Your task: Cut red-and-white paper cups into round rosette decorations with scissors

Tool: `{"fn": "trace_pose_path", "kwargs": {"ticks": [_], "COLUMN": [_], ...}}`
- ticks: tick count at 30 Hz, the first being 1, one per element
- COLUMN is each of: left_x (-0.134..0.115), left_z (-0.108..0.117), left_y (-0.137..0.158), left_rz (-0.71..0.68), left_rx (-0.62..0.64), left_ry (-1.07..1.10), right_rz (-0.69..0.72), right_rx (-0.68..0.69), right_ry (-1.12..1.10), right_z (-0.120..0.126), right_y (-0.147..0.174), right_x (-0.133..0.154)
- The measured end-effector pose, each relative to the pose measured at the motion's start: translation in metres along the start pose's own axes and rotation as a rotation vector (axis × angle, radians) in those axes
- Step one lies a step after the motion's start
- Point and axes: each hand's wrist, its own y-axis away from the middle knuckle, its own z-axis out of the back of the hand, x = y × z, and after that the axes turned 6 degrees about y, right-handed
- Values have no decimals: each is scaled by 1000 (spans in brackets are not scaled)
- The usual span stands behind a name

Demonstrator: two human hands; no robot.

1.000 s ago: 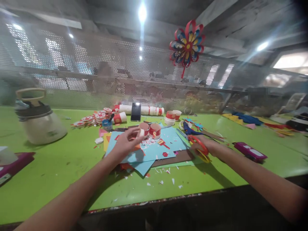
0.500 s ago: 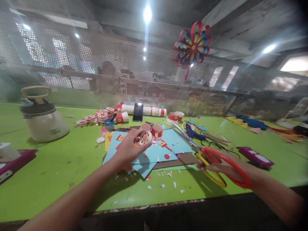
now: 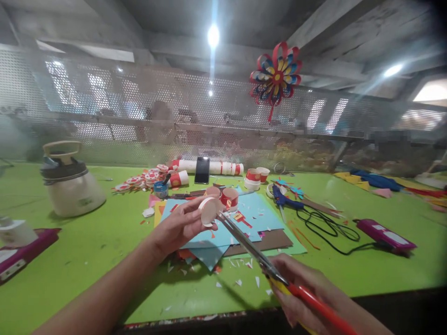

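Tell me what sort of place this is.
It looks like a craft room or workshop, though I can't tell which. The signs are the scissors in the right hand, the glue gun and the blue paper on the green table.

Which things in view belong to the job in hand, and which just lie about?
In use:
shallow round white paper piece, in left hand
red-and-yellow metal scissors, in right hand

Apparently lying about:
black rectangular phone
cream bottle with grey lid
purple plastic power strip, far left
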Motion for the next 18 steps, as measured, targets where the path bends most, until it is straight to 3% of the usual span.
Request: {"fn": "trace_pose_path", "kwargs": {"ticks": [6, 11, 18], "left_x": [-4, -3, -2], "left_z": [-5, -6, 2], "left_y": [0, -1, -1], "left_rz": [6, 29, 76], "left_rx": [-46, -49, 14], "left_ry": [-106, -209, -300], "right_rz": [-57, -18, -30], "right_rx": [-122, -178, -123], "right_ry": [235, 272, 310], "right_z": [-13, -19, -25], "right_y": [7, 6, 4], "right_x": [7, 11, 10]}}
